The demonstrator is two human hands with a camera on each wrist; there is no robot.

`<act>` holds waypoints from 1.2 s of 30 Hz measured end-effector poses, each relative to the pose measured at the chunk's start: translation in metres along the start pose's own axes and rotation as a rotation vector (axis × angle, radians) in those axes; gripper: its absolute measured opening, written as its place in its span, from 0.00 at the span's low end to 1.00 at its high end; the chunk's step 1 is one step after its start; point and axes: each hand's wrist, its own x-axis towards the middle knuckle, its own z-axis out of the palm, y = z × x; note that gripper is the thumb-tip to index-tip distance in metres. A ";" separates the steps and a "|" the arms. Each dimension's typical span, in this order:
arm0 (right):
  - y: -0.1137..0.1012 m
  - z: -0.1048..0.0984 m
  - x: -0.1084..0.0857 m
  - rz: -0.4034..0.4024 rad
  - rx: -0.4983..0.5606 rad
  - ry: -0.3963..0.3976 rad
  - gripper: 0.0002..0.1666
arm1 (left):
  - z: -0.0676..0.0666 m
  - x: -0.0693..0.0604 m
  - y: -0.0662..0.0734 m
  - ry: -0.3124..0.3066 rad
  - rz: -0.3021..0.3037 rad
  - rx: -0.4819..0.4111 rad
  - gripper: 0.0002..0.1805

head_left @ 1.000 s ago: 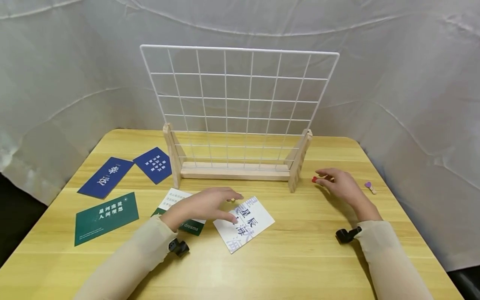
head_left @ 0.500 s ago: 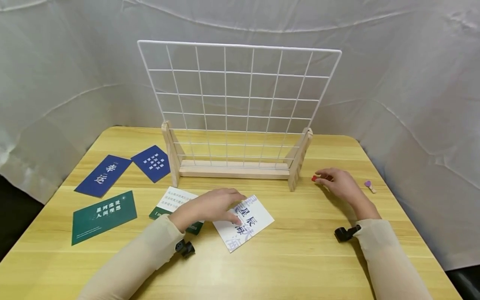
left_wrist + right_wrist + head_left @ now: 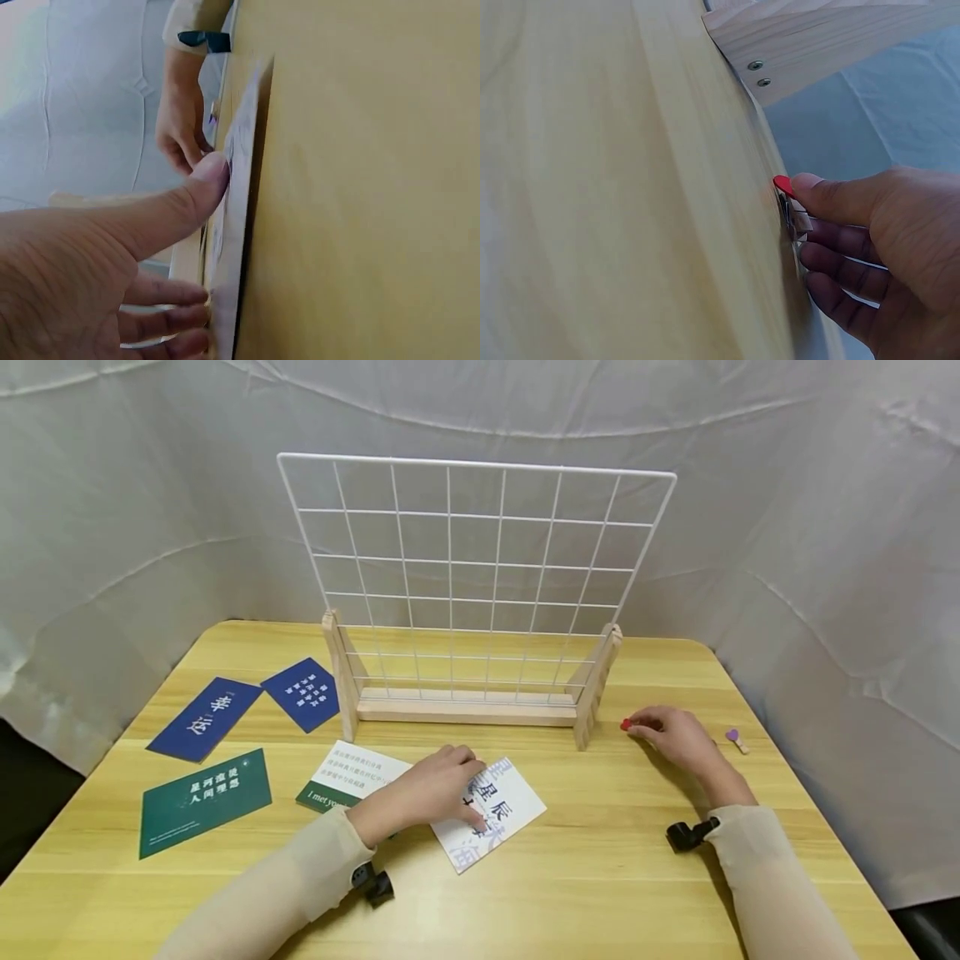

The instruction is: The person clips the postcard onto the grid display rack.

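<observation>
My left hand reaches over a white card printed with purple and dark characters. In the left wrist view, the thumb touches the card's face and the other fingertips meet it farther along; it is not curled round an edge. Under the left wrist lies a white-and-green card, partly hidden. My right hand pinches a small wooden clothespin topped with a red heart, low at the tabletop. Beside that hand lies another clothespin with a purple heart.
A white wire grid stands upright in a wooden base at the table's middle back. Two blue cards and a green card lie to the left. Pale fabric hangs around the table.
My left hand has moved slightly right and down onto the white card, its fingers drawing in. The right hand keeps its pinch in nearly the same place.
</observation>
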 end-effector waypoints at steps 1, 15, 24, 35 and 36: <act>0.000 0.000 0.000 -0.001 -0.003 0.004 0.15 | 0.001 0.000 0.001 0.006 -0.005 -0.002 0.48; 0.004 0.006 0.000 -0.020 -0.007 0.043 0.17 | 0.009 0.003 0.009 0.021 -0.063 -0.076 0.55; 0.000 0.005 0.003 -0.052 -0.026 0.043 0.13 | 0.001 -0.001 0.018 -0.033 -0.166 -0.079 0.55; 0.000 0.005 0.003 -0.053 -0.033 0.023 0.13 | -0.003 -0.002 0.017 -0.058 -0.197 -0.071 0.54; 0.000 0.005 0.003 -0.052 -0.033 0.020 0.13 | -0.003 -0.002 0.017 -0.058 -0.200 -0.071 0.54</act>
